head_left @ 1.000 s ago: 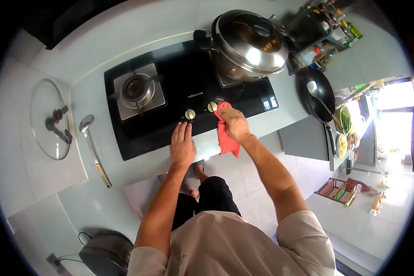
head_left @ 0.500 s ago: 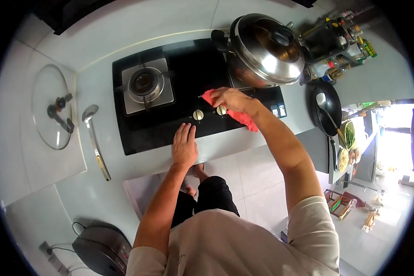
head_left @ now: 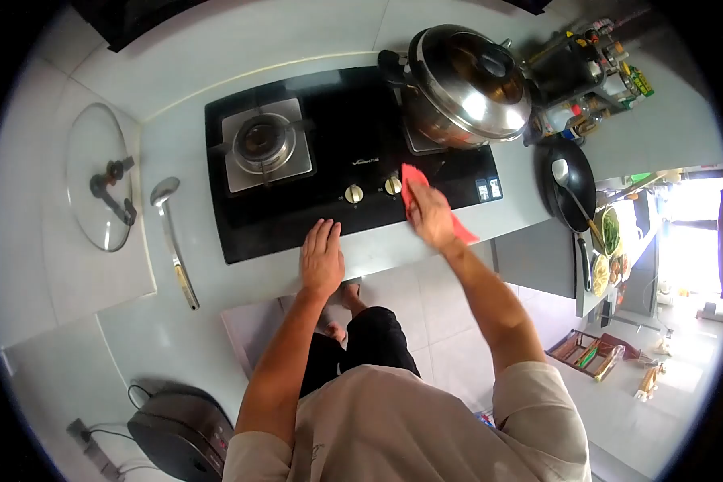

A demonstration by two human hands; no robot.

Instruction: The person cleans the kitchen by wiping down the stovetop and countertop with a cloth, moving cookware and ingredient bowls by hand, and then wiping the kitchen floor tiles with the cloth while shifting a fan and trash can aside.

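A red cloth (head_left: pixel 414 178) is under my right hand (head_left: pixel 430 217), whose fingers press it against the front of the black gas stove (head_left: pixel 337 120), just right of the right-hand knob (head_left: pixel 393 185). Part of the cloth trails toward the counter edge. My left hand (head_left: pixel 323 257) lies flat with its fingers stretched out at the stove's front edge, below the left-hand knob (head_left: pixel 353 194), and holds nothing. The left burner (head_left: pixel 263 143) is bare. On the right burner stands a large lidded steel pot (head_left: pixel 466 88) with a dark handle.
A ladle (head_left: pixel 175 241) lies left of the stove, near a glass lid (head_left: pixel 96 177) leaning on the wall. A black wok (head_left: pixel 570 177) with a spatula sits to the right, below a rack of bottles (head_left: pixel 582 88). A dark appliance (head_left: pixel 181 434) stands at the lower left.
My right hand has drawn the red cloth right and toward me, off the knob area to the stove's front edge. My left hand stays about where it was.
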